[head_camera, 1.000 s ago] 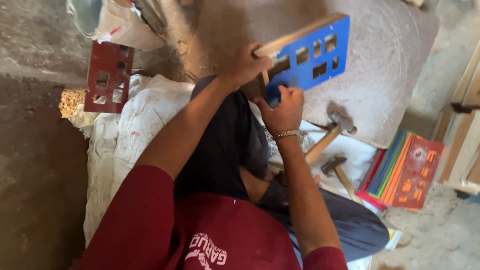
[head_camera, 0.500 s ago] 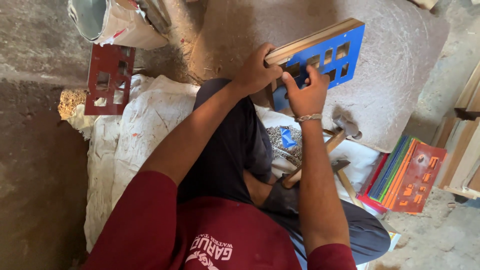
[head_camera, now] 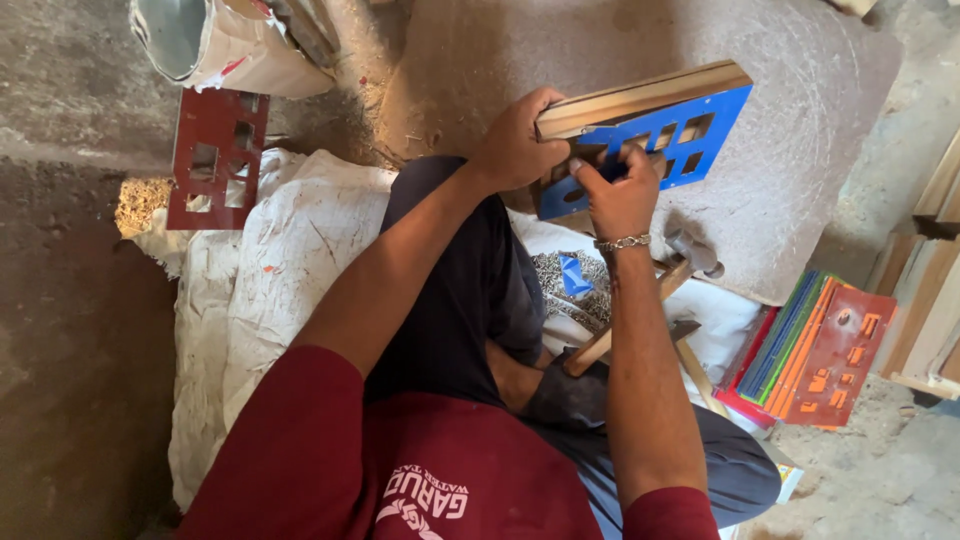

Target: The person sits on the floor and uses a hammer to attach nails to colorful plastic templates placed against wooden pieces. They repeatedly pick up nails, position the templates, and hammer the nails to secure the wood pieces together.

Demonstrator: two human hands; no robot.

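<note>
I hold a blue flat panel (head_camera: 708, 132) with several rectangular cut-outs, fixed along a pale wooden frame strip (head_camera: 640, 98). My left hand (head_camera: 515, 140) grips the left end of the wooden strip and panel. My right hand (head_camera: 618, 195), with a metal bracelet on its wrist, presses its fingers against the blue panel's face from below. The piece is held tilted over a large grey stone slab (head_camera: 800, 190).
A dark red cut-out panel (head_camera: 215, 160) lies on the ground at left beside a white sack (head_camera: 260, 270). Two hammers (head_camera: 680, 265) and a heap of small nails (head_camera: 560, 290) rest by my knee. A stack of coloured panels (head_camera: 820, 350) sits at right, near wooden frames (head_camera: 935, 290).
The blue panel and both hands have moved up and to the right over the slab. My right hand has shifted from the panel's lower edge onto its face.
</note>
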